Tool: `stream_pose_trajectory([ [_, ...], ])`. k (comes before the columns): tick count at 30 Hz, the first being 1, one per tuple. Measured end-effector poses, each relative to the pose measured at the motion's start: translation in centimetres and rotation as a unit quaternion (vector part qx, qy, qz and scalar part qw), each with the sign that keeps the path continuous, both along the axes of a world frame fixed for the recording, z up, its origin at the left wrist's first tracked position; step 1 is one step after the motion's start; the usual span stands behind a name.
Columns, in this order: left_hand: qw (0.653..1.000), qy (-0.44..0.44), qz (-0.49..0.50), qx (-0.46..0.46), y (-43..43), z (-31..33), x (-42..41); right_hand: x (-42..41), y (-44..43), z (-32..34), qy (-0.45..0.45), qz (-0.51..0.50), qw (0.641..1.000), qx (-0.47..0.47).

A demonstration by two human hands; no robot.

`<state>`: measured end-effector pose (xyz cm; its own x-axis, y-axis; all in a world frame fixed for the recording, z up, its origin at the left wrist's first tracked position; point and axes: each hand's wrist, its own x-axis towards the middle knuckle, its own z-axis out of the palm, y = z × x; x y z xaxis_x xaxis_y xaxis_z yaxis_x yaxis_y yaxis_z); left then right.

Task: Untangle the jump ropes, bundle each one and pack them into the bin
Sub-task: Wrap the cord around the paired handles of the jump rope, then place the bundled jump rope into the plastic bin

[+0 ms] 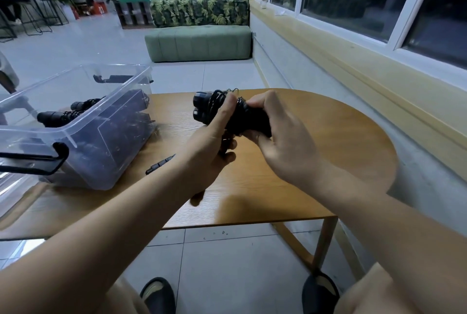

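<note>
- Head view: you are holding a black jump rope bundle (228, 115), cord coiled around its two plastic handles, just above the far half of the rounded light-wood table (316, 157), clear of the top.
- Your left hand (214, 136) is wrapped around the middle of the bundle from below, with the fingers curled over the cord.
- Your right hand (275, 141) grips the bundle's right end. Its fingertips (249, 104) pinch the cord at the top, where a few loose loops stick up.
- The bundle's long axis runs from far left to near right. The two round handle ends (201, 107) sit one above the other and point left towards the bin.
- The clear plastic bin with black latches (106, 162) stands on the table's left side, well apart from the bundle. Other black ropes (60, 116) already lie inside it.
- A short black segmented piece (160, 164) lies on the table beside your left forearm. What it is cannot be told.
- The step in hand looks like the bundling of this rope, probably its last turns.
- The next move calls for tucking the loose loops tight so the coil holds.
- After that, carry the bundle left over the bin's rim and lay it alongside the ropes already there.
</note>
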<state>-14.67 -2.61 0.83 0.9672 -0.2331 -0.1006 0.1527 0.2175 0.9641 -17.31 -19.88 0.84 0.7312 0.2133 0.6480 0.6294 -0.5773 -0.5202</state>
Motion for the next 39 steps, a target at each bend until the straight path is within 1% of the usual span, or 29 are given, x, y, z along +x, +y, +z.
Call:
stream_pose_trajectory([
  [4, 0.999, 0.021, 0.043, -0.001, 0.7, 0.6, 0.3, 0.2, 1.5, -0.9, -0.028, -0.003, 0.999, -0.031],
  [7, 0.996, 0.042, 0.074, -0.009, 1.7, 0.6, 0.9, 0.3, 2.4, -1.2, -0.020, 0.012, 0.999, -0.042],
  [10, 0.997, 0.043, 0.067, -0.007, 3.1, 1.1, 1.2, 0.4, 2.8, -1.2, 0.004, 0.036, 0.999, -0.033],
  [13, 0.997, 0.037, 0.051, 0.038, 4.5, 1.8, 1.2, 0.5, 3.4, -1.0, 0.003, 0.047, 0.999, -0.017],
  [17, 0.990, -0.007, 0.091, 0.104, 6.0, 2.5, 1.2, 0.8, 4.8, -1.3, 0.009, 0.048, 0.999, -0.011],
  [21, 0.981, -0.092, 0.103, 0.136, 7.5, 3.9, 1.6, 1.4, 6.6, -1.0, 0.034, 0.055, 0.998, 0.012],
  [26, 0.957, -0.182, 0.101, 0.201, 11.1, 8.8, 1.7, 2.6, 9.2, 1.5, 0.050, 0.107, 0.992, 0.046],
  [30, 0.908, -0.239, 0.136, 0.317, 14.7, 12.7, 2.4, 4.4, 11.9, 3.7, 0.048, 0.148, 0.987, 0.038],
  [35, 0.801, -0.273, 0.168, 0.507, 19.8, 15.9, 5.4, 8.5, 15.5, 5.5, 0.031, 0.139, 0.990, -0.009],
  [37, 0.757, -0.267, 0.156, 0.575, 21.9, 16.2, 7.4, 10.1, 16.6, 5.8, 0.027, 0.126, 0.991, -0.038],
  [39, 0.705, -0.264, 0.134, 0.644, 23.8, 15.9, 9.6, 11.5, 17.5, 5.8, 0.030, 0.116, 0.990, -0.069],
])
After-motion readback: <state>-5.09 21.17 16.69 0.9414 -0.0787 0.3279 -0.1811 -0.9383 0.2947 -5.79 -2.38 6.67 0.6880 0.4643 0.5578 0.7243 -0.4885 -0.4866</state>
